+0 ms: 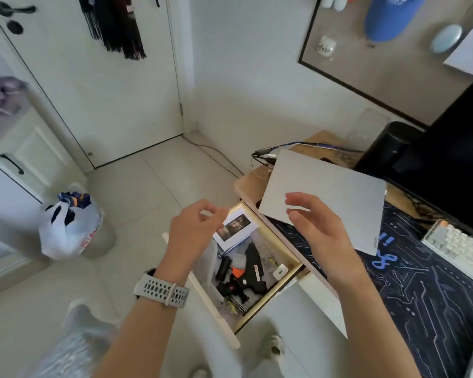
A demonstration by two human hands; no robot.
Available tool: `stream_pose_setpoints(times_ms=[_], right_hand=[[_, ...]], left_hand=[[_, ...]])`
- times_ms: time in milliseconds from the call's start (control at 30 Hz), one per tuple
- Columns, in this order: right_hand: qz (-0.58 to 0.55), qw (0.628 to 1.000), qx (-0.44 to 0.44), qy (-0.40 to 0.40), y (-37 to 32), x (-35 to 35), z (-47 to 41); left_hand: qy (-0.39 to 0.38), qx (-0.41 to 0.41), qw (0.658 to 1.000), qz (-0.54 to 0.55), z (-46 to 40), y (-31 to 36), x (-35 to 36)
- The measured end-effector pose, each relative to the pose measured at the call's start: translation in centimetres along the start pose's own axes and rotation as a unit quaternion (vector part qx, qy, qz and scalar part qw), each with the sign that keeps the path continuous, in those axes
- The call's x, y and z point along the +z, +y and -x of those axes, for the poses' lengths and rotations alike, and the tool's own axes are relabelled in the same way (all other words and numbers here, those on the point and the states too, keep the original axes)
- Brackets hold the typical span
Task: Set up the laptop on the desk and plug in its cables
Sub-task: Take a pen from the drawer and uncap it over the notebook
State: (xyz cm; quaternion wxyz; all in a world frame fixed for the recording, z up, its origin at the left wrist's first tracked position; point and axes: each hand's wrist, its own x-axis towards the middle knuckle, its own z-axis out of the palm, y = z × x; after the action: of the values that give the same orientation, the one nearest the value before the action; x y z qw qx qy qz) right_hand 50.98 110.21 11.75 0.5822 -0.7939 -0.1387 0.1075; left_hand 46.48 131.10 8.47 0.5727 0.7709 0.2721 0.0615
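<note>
- Left hand point(195, 225): loosely curled, thumb and fingertips near each other but pinching nothing I can make out; it hovers over the open drawer point(253, 271). A perforated rubbery watch strap point(161, 290) wraps the wrist.
- Drawer: thin pale wooden walls, crammed with hard black plastic tools, a small white charger block point(280, 271) and glossy photo prints point(236, 225). It stands pulled out below the counter point(250, 184) edge; a knee or forearm could knock it, or a dropped plug could get lost in the clutter.
- Right hand point(316, 227): fingers spread and slightly bent, empty, just in front of the laptop point(331, 192); contact is unclear.
- Laptop: flat, matte grey, smooth-lidded slab, closed, lying tilted on the counter's left part, its near corner seemingly overhanging the edge above the drawer. With neither hand gripping it, a nudge could probably slide it off.
- Cables point(268, 155): thin dark rubbery leads lie loose behind the laptop, unplugged as far as I can tell; shifting the laptop could snag them.
- Desk mat point(434, 296): dark cloth, printed circuit pattern.
</note>
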Motion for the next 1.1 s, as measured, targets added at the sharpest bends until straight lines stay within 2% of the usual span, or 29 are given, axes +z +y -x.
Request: stream_pose_setpoints(times_ms=[167,300,400,567,667,767,967,1033,1100], right_hand=[[0.001,0.995,0.063,-0.074,3.1,1.2,-3.5],[0.016,0.984,0.089,-0.156,5.7,2.8,-6.5],[0.037,0.967,0.099,-0.231,8.2,4.0,-8.4],[0.111,0.925,0.117,-0.345,13.5,5.9,-10.4],[0.172,0.884,0.131,-0.415,17.8,7.0,-10.2],[0.241,0.836,0.138,-0.474,21.8,7.6,-9.2],[0.445,0.686,0.038,-0.574,27.9,7.5,-6.6],[0.479,0.656,0.008,-0.584,29.1,6.8,-6.3],[0.493,0.64,-0.015,-0.589,30.0,6.3,-6.2]], left_hand=[[0.002,-0.052,0.998,-0.036,-2.1,-2.6,2.7],[0.022,-0.114,0.993,-0.008,-3.7,-4.3,4.7],[0.035,-0.142,0.989,-0.016,-4.8,-5.9,6.0],[0.013,-0.198,0.977,-0.076,-5.4,-10.8,9.0],[-0.021,-0.242,0.965,-0.093,-4.8,-13.7,11.0],[-0.06,-0.258,0.951,-0.159,-4.1,-16.2,12.8],[-0.191,-0.293,0.901,-0.258,-1.5,-20.2,15.7],[-0.222,-0.277,0.875,-0.33,-0.9,-21.1,16.3],[-0.242,-0.265,0.858,-0.369,-0.7,-21.6,17.0]])
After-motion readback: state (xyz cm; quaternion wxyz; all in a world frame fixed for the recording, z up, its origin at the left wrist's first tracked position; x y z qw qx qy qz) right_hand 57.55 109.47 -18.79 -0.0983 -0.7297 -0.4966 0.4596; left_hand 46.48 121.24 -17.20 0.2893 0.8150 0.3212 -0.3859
